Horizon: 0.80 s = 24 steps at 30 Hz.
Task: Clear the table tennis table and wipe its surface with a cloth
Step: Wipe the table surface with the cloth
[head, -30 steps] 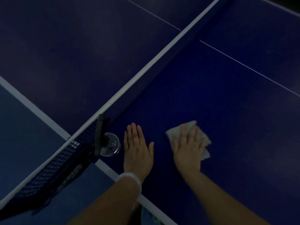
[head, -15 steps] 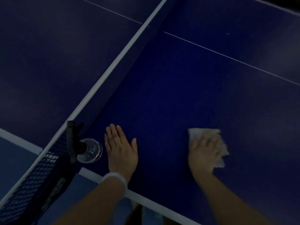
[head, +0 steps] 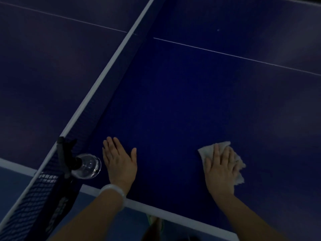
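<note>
Head view: dark blue table tennis table, white edge line near. Right hand, fingers straight, pressing flat on white cloth at right, near the edge. Left hand flat on the surface, fingers straight, holding nothing. Net with post clamp at left; clear round object just beside the left hand. White bracelet on left wrist.

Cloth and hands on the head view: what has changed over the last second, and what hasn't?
The right hand has slid the cloth along the blue table to the right, away from the left hand and the net; the gap between the hands is wider. The right hand's fingers stay flat, pressing on the cloth. The left hand stays flat beside the glass at the net post.
</note>
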Motion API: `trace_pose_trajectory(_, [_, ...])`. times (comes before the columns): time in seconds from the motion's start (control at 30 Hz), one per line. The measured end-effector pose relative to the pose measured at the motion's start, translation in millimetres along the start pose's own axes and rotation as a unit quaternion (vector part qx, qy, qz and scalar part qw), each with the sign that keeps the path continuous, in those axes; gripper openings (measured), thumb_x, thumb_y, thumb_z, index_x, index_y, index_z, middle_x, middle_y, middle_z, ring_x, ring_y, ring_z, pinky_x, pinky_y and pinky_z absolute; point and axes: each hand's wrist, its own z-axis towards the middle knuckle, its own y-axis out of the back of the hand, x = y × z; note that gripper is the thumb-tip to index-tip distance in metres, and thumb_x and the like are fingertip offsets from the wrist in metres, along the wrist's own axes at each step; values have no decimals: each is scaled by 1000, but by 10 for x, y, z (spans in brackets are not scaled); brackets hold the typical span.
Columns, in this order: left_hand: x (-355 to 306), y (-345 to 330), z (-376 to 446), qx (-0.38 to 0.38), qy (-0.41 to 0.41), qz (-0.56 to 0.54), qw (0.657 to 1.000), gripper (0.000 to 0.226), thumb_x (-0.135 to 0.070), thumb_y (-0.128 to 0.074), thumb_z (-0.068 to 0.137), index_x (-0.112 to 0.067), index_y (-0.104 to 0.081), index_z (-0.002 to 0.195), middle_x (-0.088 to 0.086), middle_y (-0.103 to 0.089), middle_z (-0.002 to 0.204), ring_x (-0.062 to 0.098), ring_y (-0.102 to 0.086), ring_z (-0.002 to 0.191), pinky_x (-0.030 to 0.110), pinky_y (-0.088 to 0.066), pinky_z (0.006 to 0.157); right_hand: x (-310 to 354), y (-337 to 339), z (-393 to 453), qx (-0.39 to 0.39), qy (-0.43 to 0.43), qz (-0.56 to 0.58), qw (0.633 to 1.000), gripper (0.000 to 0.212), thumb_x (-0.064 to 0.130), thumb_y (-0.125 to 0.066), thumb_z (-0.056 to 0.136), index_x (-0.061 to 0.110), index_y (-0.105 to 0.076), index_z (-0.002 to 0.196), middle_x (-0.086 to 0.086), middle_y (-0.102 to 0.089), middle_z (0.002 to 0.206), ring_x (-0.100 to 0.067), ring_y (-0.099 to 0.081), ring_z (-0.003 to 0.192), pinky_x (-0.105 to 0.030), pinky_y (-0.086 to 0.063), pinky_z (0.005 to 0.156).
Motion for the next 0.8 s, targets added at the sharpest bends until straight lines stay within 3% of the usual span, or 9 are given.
trace_pose_trajectory(0.2, [-647,-37,-282,34,-194,-17,980,80,-58,-8,94,-3,-24,151,21,-15,158,32,-11,148,41,-3,121,74,-157,-482,24,251,-40,967,63,45,-28,98,22,-20,156,-15,-20,161,-31,-21,148,-54,-17,115])
trace_pose_trajectory(0.33, [-1085,-249,-600,75,-264,-14,961,80,-61,-4,92,-9,-16,153,17,-9,160,29,-4,149,40,0,121,-779,-162,-588,32,278,-50,959,59,45,-26,101,23,-19,156,-8,-15,163,-24,-16,150,-50,-19,117])
trace_pose_trajectory(0.4, [-1144,-380,-747,98,-294,30,950,80,-64,1,90,-15,-2,153,15,4,161,28,7,149,43,5,121,-1331,-89,-605,24,183,-54,981,57,40,-13,104,17,-19,156,-13,-17,162,-29,-21,148,-52,-28,116])
trace_pose_trajectory(0.47, [-1133,-472,-834,104,-305,68,944,80,-67,2,88,-18,8,152,14,14,159,28,16,147,46,8,120,-1773,-8,-540,-6,16,-13,1000,57,34,-12,104,11,-16,156,-18,-12,161,-34,-19,148,-55,-26,116])
trace_pose_trajectory(0.53, [-1104,-505,-855,101,-302,83,944,82,-68,1,87,-18,10,151,13,17,159,27,18,147,46,7,120,-1948,62,-459,-11,-192,49,980,58,38,-13,103,21,-1,157,-13,1,164,-29,-3,151,-52,-7,121])
trace_pose_trajectory(0.6, [-1098,-517,-856,103,-301,91,944,83,-69,2,86,-18,11,151,13,17,159,27,19,147,46,7,120,-1843,101,-385,-15,-288,73,955,61,44,-12,101,24,8,156,-14,1,164,-29,1,151,-51,-1,121])
trace_pose_trajectory(0.67, [-1123,-511,-861,98,-299,81,946,83,-68,-2,87,-17,3,152,14,9,160,28,11,148,48,2,121,-1604,52,-364,-20,-221,23,975,64,44,-14,102,18,8,156,-20,-6,162,-34,-7,150,-53,-7,121])
trace_pose_trajectory(0.73, [-1157,-492,-878,97,-297,75,947,84,-67,-5,87,-15,-4,152,16,3,160,30,4,148,48,0,121,-1331,-49,-430,-31,-38,-21,999,67,44,-23,101,15,0,157,-20,-14,161,-34,-17,148,-52,-12,121])
trace_pose_trajectory(0.8, [-1205,-480,-886,98,-289,82,949,88,-68,-3,84,-13,-5,153,17,3,160,31,4,149,47,2,121,-1240,-158,-577,-16,132,-23,991,64,46,-24,102,22,-6,158,-12,-11,163,-28,-13,150,-50,-10,121])
